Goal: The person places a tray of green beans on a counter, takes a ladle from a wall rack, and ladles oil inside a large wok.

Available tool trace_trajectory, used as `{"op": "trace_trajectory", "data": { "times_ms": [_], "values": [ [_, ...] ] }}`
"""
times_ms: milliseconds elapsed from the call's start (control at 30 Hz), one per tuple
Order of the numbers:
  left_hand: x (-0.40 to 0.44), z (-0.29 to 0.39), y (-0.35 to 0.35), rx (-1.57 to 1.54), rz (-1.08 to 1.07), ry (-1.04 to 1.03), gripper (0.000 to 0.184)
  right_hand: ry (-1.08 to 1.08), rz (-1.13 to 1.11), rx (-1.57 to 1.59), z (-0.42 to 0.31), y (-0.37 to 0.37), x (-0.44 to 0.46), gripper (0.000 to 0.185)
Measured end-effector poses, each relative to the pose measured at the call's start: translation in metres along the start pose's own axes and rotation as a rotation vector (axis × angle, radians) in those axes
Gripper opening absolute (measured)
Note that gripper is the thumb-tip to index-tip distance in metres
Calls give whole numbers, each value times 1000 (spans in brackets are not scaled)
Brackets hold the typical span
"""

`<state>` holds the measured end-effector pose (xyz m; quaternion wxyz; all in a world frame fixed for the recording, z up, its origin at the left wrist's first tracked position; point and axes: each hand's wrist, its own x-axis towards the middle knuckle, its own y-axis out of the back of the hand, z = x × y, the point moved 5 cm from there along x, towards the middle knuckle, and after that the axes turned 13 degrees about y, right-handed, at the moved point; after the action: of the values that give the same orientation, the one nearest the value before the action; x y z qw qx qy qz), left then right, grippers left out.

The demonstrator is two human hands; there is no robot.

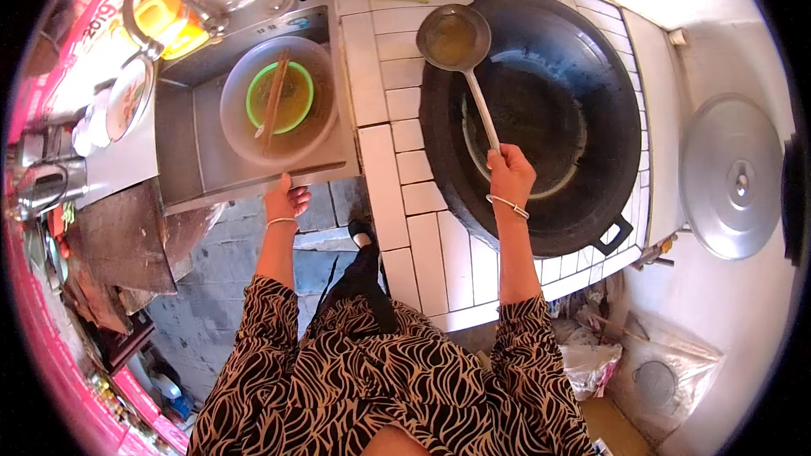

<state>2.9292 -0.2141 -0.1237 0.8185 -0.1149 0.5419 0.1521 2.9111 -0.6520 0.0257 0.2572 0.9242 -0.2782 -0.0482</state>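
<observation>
My right hand [512, 173] is closed round the handle of a metal ladle [481, 105]. The ladle's bowl, with some yellowish liquid in it, is over the upper left rim of a large black wok [604, 76]. A little liquid lies at the bottom of the wok. My left hand [285, 200] is at the front edge of the steel sink [182, 131], fingers partly curled and apart, with nothing seen in it. Inside the sink sits a translucent basin [241, 135] with a green-rimmed bowl [311, 101] in it. Wooden chopsticks [274, 97] lie across that bowl.
White tiles [414, 165] surround the wok. A faucet [135, 8] arches at the sink's back left, near a yellow container [165, 21]. A round metal lid [732, 176] leans on the right wall. Plastic bags [591, 363] are below the counter.
</observation>
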Motion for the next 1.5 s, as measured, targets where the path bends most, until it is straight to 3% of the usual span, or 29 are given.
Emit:
{"op": "trace_trajectory", "data": {
  "times_ms": [100, 267, 400, 500, 700, 800, 900, 967, 1233, 1400, 1500],
  "values": [
    [-5, 1, -3, -7, 8, 16, 47, 135, -73, -197, -44, -16, -3, 17],
    [-11, 1, -5, 25, 42, -15, 48, 577, -66, -531, -82, -63, -11, 10],
    [-11, 0, -6, 27, 38, -4, 47, 717, -12, -652, -95, -75, -16, 11],
    [0, -2, -3, 8, -9, 4, 46, 691, 80, -614, -88, -59, -13, 10],
    [5, 0, 3, -5, 5, 28, 44, 290, 185, -539, -15, 12, 0, 13],
    [-2, 2, 0, 1, 51, 1, 43, -62, 140, -692, 46, 49, -1, 16],
    [-2, 2, 4, -12, 38, 6, 41, -243, 67, -954, 97, 78, -7, 15],
    [-5, 3, 4, 14, 37, -8, 47, -336, 68, -945, 114, 96, -11, 18],
    [-1, 5, 7, -29, -35, 7, 45, -391, 28, -1027, 145, 90, -14, 18],
    [-3, 5, 3, -61, -76, 11, 45, -361, 19, -707, 142, 57, -9, 20],
    [-5, 4, -1, -31, -45, 9, 45, -380, -28, -428, 177, 34, -11, 22]
  ]
}}
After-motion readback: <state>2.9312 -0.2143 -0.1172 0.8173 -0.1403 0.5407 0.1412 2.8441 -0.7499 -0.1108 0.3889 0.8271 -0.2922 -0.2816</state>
